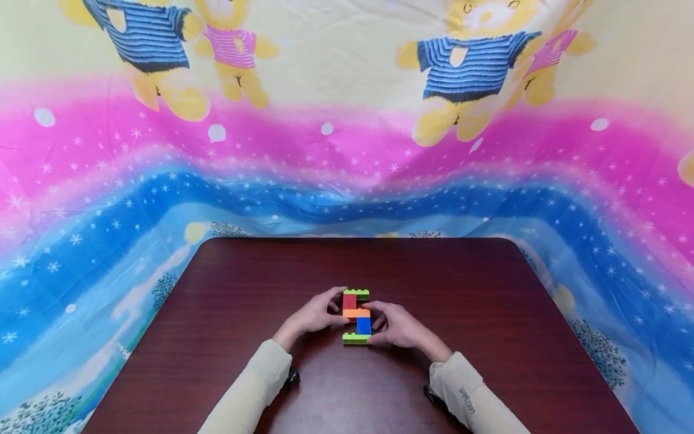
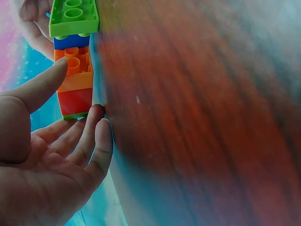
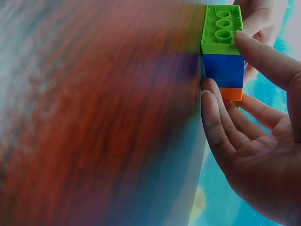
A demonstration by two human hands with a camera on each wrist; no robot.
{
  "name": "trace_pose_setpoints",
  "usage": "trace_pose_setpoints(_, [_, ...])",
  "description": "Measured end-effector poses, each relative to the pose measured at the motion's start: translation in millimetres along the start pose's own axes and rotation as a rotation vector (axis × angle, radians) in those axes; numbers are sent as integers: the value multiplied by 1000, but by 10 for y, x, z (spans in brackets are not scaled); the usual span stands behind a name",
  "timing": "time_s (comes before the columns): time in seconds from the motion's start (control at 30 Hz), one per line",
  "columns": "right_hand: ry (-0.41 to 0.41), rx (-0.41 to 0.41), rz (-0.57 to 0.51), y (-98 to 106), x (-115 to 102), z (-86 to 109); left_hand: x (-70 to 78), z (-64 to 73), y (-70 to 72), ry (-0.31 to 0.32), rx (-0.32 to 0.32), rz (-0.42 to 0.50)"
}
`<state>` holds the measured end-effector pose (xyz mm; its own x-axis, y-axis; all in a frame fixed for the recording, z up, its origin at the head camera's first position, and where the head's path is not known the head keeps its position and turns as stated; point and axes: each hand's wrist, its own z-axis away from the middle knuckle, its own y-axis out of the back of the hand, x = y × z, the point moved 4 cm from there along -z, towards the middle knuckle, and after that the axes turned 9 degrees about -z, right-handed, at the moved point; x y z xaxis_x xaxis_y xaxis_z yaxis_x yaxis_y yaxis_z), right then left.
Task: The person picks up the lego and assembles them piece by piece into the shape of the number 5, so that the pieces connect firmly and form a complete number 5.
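Note:
A joined row of toy building blocks lies on the dark wooden table (image 1: 260, 265), between both hands. In the head view it runs from a far green block (image 1: 358, 294) through a red block (image 1: 349, 301), an orange block (image 1: 355, 313) and a blue block (image 1: 364, 326) to a near green block (image 1: 355, 340). My left hand (image 1: 313, 313) grips it from the left, thumb at the orange block, fingers toward the far green end. From the right, my right hand (image 1: 400, 325) holds it with the thumb (image 3: 263, 59) on the near green block and fingers by the orange block.
Behind the table hangs a printed cloth (image 1: 347, 150) with bears and snowflakes, which also runs down both sides. The tabletop's rounded far edge lies beyond the blocks. Dark bands sit at both cuffs.

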<state>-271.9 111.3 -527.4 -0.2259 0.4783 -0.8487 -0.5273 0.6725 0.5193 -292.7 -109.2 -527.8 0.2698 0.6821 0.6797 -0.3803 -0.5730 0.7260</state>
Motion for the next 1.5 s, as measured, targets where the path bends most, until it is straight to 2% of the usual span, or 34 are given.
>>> trace_pose_setpoints(0.4, [-18, -14, 0, -5, 35, -10, -11, -3, -15, 20, -32, -32])
trace_pose_setpoints(1.13, [-21, -17, 38, -5, 17, 21, -22, 0, -16, 18, -30, -39])
trace_pose_setpoints(1.5, [-29, -17, 20, -11, 14, 12, -21, 0, -14, 13, -24, -55])
